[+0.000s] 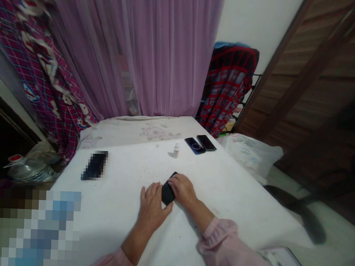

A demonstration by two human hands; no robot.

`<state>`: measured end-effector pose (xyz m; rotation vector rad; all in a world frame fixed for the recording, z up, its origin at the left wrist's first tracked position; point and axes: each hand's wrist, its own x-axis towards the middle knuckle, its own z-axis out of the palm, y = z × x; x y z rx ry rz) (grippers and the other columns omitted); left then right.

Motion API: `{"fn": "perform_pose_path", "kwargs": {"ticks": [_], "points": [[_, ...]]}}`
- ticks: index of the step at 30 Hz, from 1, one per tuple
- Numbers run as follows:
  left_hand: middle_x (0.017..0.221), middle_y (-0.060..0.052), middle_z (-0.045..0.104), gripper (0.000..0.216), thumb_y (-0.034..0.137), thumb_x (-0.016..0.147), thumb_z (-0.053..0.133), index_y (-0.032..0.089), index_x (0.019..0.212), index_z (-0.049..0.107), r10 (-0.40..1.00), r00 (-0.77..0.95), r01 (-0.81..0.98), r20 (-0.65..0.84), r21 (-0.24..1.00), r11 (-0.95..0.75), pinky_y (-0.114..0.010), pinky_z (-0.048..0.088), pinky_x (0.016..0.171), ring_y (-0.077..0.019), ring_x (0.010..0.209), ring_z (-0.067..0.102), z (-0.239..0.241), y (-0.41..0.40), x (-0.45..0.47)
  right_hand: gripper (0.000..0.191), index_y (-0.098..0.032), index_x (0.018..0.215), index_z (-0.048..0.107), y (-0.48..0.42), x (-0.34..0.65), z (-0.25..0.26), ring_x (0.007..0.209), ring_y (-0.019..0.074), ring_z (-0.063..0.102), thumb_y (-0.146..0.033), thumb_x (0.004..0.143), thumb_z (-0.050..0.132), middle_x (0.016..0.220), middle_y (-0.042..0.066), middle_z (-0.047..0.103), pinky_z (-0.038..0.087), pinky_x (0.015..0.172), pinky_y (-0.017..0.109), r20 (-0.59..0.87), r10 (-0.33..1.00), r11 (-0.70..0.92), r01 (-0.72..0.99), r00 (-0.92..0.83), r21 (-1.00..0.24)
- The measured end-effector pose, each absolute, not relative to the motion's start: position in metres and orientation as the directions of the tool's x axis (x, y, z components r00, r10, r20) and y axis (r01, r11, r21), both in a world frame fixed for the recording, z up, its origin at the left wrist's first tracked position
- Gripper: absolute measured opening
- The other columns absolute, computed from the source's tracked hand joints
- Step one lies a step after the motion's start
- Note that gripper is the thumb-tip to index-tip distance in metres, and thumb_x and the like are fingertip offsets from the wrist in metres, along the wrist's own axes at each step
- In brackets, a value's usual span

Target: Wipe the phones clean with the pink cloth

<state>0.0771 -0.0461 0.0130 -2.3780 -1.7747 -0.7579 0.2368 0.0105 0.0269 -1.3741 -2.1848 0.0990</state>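
A black smartphone [168, 193] lies at a slant on the white cloth, between my two hands. My left hand [152, 206] steadies it, with the fingers along its left side and the thumb at its near end. Across its upper right part, my right hand [184, 190] is curled, with bent fingertips pressed on the phone. Whether anything small is under those fingertips is hidden. A small white bottle [176, 151] stands upright beyond the phone.
Two more phones, one blue-lit [195, 146] and one dark phone [207, 143], lie side by side at the back right. A blurred-out dark object [95, 166] lies at left. A plastic bag [248, 153] hangs by the right edge; a large bottle [31, 169] stands beyond the left edge.
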Motion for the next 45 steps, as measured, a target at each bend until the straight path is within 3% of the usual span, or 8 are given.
{"fn": "perform_pose_path", "kwargs": {"ticks": [5, 12, 15, 20, 24, 36, 42, 45], "points": [[0.132, -0.020, 0.060, 0.055, 0.032, 0.078, 0.061, 0.010, 0.128, 0.053, 0.881, 0.209, 0.920, 0.425, 0.219, -0.324, -0.062, 0.028, 0.110, -0.0335, 0.126, 0.053, 0.010, -0.046, 0.077, 0.021, -0.019, 0.095, 0.073, 0.034, 0.248, 0.026, 0.089, 0.0200, 0.057, -0.018, 0.093, 0.052, 0.093, 0.007, 0.067, 0.044, 0.082, 0.029, 0.410, 0.903, 0.288, 0.888, -0.126, -0.360], [0.134, -0.019, 0.060, 0.057, 0.036, 0.080, 0.062, 0.012, 0.130, 0.052, 0.858, 0.230, 0.922, 0.458, 0.179, -0.343, -0.062, 0.028, 0.111, -0.0333, 0.128, 0.052, 0.001, -0.045, 0.074, 0.020, -0.023, 0.094, 0.072, 0.013, 0.230, 0.022, 0.089, 0.0183, 0.057, -0.016, 0.091, 0.053, 0.091, 0.004, 0.067, 0.043, 0.081, 0.029, 0.462, 0.822, 0.524, 0.757, -0.332, -0.389], [0.135, -0.019, 0.059, 0.060, 0.043, 0.082, 0.062, 0.012, 0.132, 0.050, 0.864, 0.244, 0.921, 0.441, 0.174, -0.349, -0.063, 0.030, 0.110, -0.0340, 0.128, 0.051, -0.002, -0.045, 0.073, 0.018, -0.024, 0.094, 0.072, 0.016, 0.231, 0.023, 0.089, 0.0185, 0.058, -0.017, 0.089, 0.056, 0.091, 0.004, 0.068, 0.042, 0.081, 0.029, 0.454, 0.818, 0.539, 0.746, -0.353, -0.392], [0.137, -0.018, 0.057, 0.060, 0.039, 0.081, 0.061, 0.012, 0.134, 0.049, 0.876, 0.235, 0.924, 0.422, 0.183, -0.336, -0.062, 0.029, 0.111, -0.0340, 0.130, 0.050, -0.004, -0.045, 0.072, 0.020, -0.022, 0.094, 0.072, 0.042, 0.248, 0.021, 0.088, 0.0208, 0.061, -0.019, 0.090, 0.053, 0.092, 0.006, 0.070, 0.044, 0.081, 0.032, 0.428, 0.896, 0.331, 0.824, -0.121, -0.459], [0.138, -0.017, 0.057, 0.060, 0.035, 0.079, 0.060, 0.015, 0.135, 0.048, 0.866, 0.239, 0.921, 0.440, 0.180, -0.346, -0.060, 0.027, 0.114, -0.0331, 0.130, 0.050, -0.006, -0.048, 0.071, 0.021, -0.022, 0.093, 0.071, 0.048, 0.254, 0.017, 0.088, 0.0209, 0.062, -0.020, 0.089, 0.051, 0.092, 0.005, 0.072, 0.046, 0.083, 0.032, 0.438, 0.897, 0.303, 0.793, -0.051, -0.528], [0.136, -0.017, 0.059, 0.058, 0.029, 0.078, 0.057, 0.013, 0.133, 0.050, 0.864, 0.208, 0.931, 0.459, 0.178, -0.319, -0.059, 0.028, 0.113, -0.0315, 0.129, 0.051, -0.003, -0.048, 0.073, 0.015, -0.023, 0.091, 0.069, 0.012, 0.228, 0.021, 0.087, 0.0189, 0.059, -0.017, 0.087, 0.057, 0.088, 0.002, 0.070, 0.043, 0.081, 0.029, 0.465, 0.808, 0.565, 0.700, -0.361, -0.437], [0.134, -0.018, 0.059, 0.055, 0.027, 0.077, 0.058, 0.013, 0.130, 0.053, 0.874, 0.186, 0.935, 0.449, 0.192, -0.297, -0.059, 0.028, 0.113, -0.0325, 0.128, 0.052, 0.002, -0.045, 0.077, 0.020, -0.021, 0.087, 0.072, 0.027, 0.251, 0.018, 0.084, 0.0202, 0.062, -0.017, 0.088, 0.053, 0.089, 0.005, 0.073, 0.045, 0.081, 0.032, 0.485, 0.871, 0.348, 0.797, -0.080, -0.494], [0.134, -0.018, 0.059, 0.054, 0.027, 0.078, 0.058, 0.014, 0.130, 0.053, 0.885, 0.177, 0.936, 0.431, 0.204, -0.287, -0.059, 0.027, 0.113, -0.0322, 0.128, 0.051, 0.007, -0.046, 0.079, 0.020, -0.021, 0.086, 0.072, 0.025, 0.253, 0.016, 0.084, 0.0206, 0.062, -0.017, 0.087, 0.053, 0.090, 0.006, 0.074, 0.047, 0.081, 0.032, 0.499, 0.864, 0.363, 0.774, -0.070, -0.519]]}}
